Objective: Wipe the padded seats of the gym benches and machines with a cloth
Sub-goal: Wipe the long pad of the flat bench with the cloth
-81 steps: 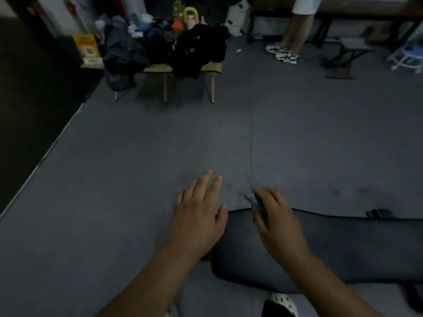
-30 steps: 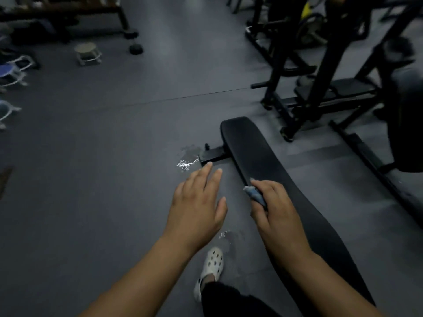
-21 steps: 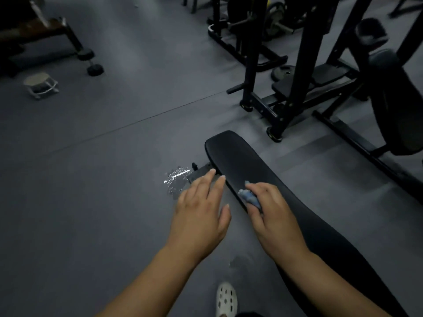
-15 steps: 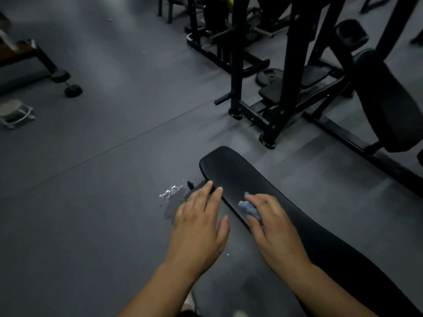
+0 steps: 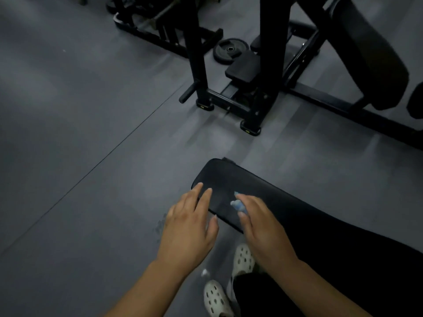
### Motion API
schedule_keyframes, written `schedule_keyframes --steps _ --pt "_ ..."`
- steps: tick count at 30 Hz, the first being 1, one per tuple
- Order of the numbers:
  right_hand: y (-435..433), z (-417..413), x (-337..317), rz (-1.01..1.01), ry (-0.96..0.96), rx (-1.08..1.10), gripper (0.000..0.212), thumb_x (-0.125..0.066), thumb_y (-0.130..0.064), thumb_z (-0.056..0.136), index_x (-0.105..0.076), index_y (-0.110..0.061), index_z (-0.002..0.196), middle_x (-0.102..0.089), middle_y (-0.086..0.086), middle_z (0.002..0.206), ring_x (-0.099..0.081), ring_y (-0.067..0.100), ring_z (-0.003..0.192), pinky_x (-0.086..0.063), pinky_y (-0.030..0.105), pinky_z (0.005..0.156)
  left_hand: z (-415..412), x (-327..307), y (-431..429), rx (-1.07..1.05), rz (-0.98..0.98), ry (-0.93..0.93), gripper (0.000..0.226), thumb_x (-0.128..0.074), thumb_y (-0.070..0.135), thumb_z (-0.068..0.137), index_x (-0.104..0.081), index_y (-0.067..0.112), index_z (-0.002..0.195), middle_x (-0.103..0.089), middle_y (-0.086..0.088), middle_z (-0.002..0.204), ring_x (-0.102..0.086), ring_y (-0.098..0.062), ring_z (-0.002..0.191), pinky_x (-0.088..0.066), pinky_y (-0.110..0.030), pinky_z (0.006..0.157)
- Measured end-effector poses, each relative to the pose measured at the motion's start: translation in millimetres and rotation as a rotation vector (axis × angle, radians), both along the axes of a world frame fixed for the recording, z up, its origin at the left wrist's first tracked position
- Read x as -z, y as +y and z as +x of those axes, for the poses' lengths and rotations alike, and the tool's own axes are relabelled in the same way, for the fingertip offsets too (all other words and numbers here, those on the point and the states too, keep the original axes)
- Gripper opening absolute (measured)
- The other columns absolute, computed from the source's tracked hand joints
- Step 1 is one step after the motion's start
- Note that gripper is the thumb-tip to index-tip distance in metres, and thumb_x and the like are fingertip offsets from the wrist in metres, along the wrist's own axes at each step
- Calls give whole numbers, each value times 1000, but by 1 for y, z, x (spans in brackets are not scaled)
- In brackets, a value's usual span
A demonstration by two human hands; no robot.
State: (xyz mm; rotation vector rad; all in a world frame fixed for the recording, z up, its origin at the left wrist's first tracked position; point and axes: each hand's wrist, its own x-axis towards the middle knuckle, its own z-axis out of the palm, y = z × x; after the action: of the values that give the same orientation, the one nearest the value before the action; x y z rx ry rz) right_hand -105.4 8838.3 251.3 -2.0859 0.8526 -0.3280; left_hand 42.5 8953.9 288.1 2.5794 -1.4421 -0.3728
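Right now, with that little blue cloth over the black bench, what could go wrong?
1. The blue cloth is bunched small in the right hand, so passes over the black bench pad may leave unwiped strips, which are hard to spot in this dim light.
2. The machine frame and a weight plate sit on the floor just ahead. The person in white clogs could trip when moving to the next seat.

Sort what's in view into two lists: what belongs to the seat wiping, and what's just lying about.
Job in hand:
- blue cloth, gripped by the right hand
- bench pad beneath it
- left hand, fingers straight at the pad's end
- machine seat pad, another padded seat

Just lying about:
- weight plate on the floor
- black machine frame
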Motion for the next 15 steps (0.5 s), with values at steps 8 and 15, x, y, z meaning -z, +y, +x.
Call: schedule_keyframes --steps 8,15 --pt "-68 111 83 103 93 -12 58 -25 -49 100 -38 -26 152 -41 -8 154 -38 8 141 -39 31 112 106 80 -75 114 119 -25 59 -37 45 93 -41 20 147 -39 -5 154 -44 -23 135 -41 -40 106" --pt "-105 188 172 118 204 102 47 -35 -35 106 -39 -22 151 -39 -1 156 -39 15 141 -40 35 112 179 172 -120 178 168 20 59 -52 39 94 -41 19 148 -40 -6 154 -42 -23 137 -37 -40 109"
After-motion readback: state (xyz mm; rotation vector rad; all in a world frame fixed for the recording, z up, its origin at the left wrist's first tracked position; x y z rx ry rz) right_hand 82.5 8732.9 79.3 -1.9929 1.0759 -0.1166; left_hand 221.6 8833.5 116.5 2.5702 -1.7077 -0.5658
